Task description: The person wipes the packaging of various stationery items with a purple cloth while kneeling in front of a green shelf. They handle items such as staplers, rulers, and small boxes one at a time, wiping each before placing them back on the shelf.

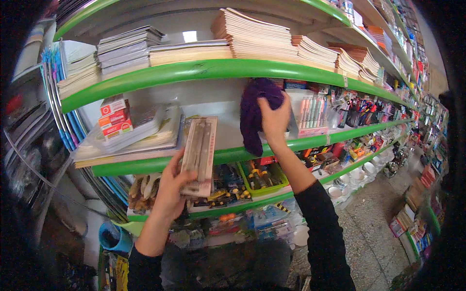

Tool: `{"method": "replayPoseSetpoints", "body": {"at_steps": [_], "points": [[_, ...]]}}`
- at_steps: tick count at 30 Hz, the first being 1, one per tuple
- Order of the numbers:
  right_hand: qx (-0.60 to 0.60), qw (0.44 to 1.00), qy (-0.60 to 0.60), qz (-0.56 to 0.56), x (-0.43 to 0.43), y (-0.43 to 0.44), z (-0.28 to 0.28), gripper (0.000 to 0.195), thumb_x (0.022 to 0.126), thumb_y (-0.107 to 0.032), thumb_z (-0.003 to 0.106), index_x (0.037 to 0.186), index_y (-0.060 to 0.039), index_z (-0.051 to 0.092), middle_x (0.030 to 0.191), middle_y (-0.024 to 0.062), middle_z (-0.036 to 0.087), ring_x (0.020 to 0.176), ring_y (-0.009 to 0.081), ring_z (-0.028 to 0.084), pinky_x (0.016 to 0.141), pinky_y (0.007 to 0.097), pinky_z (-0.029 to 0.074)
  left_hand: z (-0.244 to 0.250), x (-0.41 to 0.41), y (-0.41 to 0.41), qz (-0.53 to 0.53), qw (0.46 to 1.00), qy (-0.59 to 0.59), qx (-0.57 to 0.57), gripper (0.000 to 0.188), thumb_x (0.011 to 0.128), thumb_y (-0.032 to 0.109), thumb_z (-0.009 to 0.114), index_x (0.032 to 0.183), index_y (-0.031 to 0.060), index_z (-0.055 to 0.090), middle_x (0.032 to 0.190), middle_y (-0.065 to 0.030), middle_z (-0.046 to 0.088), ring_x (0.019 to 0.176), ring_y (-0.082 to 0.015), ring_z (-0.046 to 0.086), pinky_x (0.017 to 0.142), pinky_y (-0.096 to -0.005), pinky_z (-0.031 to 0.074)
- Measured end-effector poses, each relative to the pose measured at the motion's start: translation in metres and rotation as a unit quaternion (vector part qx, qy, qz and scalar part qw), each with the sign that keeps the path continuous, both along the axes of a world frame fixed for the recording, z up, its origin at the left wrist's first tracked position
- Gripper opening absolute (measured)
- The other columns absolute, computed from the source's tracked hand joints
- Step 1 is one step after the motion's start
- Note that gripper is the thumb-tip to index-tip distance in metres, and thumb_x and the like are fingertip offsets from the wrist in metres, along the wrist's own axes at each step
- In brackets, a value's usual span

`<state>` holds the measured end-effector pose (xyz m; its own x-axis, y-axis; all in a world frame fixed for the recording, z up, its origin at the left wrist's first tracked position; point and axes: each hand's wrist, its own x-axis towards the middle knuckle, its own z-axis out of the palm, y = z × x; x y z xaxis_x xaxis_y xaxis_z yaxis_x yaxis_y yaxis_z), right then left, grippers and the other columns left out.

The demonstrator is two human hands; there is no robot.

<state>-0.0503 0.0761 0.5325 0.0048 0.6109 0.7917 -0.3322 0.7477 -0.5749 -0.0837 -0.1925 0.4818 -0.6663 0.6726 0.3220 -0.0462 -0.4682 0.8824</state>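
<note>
My left hand (174, 183) grips a flat, narrow package (200, 152) with a clear front and printed edges, tilted in front of the green-edged shelf. What lies inside the package is too blurred to name. My right hand (275, 120) holds a bunched dark purple cloth (255, 112) at the middle shelf, and one end of it hangs down over the green shelf edge (233, 154). Left of the cloth is a bare stretch of white shelf back (214, 105). A pink box of pastel pens (312, 116) stands just right of my right hand.
Stacked notebooks (258, 36) line the shelf above. Small red and white boxes (115, 118) sit on plastic-wrapped paper (145, 132) at left. Below are a green basket (260, 178) of tools and paintbrushes (145, 187). A blue bucket (114, 237) stands lower left; an aisle floor (364, 232) runs right.
</note>
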Motion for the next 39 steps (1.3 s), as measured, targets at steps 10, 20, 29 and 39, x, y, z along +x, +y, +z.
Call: {"method": "replayPoseSetpoints", "body": {"at_steps": [10,20,29,39], "points": [[-0.156,0.713,-0.201,0.653,-0.016,-0.141,-0.028,0.044,0.084,-0.042,0.056,0.111,-0.007,0.056,0.104,0.0053,0.057,0.102,0.0156,0.048,0.093,0.0313,0.032,-0.037,0.003,-0.066,0.114,0.961,0.252,0.014,0.093,0.071,0.004,0.066,0.14,0.0048,0.004,0.125,-0.0142,0.04,0.115,-0.0226,0.043,0.096,-0.0343,0.034],[-0.107,0.774,-0.282,0.556,0.016,-0.197,-0.043,0.031,0.08,-0.02,0.064,0.103,-0.001,0.056,0.092,0.0041,0.061,0.081,0.0122,0.059,0.07,0.0263,0.048,-0.072,0.012,-0.07,-0.013,0.986,0.13,0.107,0.078,0.069,0.012,0.071,0.131,0.0029,0.023,0.122,-0.0134,0.044,0.112,-0.0229,0.047,0.093,-0.0364,0.04],[0.033,0.792,-0.326,0.515,-0.043,-0.169,-0.05,0.048,0.079,-0.044,0.059,0.096,0.0003,0.06,0.086,0.0085,0.064,0.075,0.0167,0.059,0.07,0.0328,0.048,-0.091,0.014,-0.098,-0.113,0.979,-0.152,0.068,0.049,0.074,0.006,0.06,0.119,-0.0025,0.041,0.104,-0.0178,0.057,0.087,-0.0266,0.062,0.072,-0.0383,0.053],[0.054,0.796,-0.601,-0.046,-0.156,-0.067,-0.034,0.052,0.072,-0.045,0.061,0.102,-0.0019,0.06,0.099,0.0205,0.061,0.087,0.034,0.061,0.076,0.0415,0.048,-0.115,0.018,-0.123,-0.042,0.972,-0.209,0.098,0.047,0.073,0.009,0.06,0.116,-0.0035,0.044,0.099,-0.0172,0.058,0.084,-0.0258,0.062,0.069,-0.0383,0.054]]}}
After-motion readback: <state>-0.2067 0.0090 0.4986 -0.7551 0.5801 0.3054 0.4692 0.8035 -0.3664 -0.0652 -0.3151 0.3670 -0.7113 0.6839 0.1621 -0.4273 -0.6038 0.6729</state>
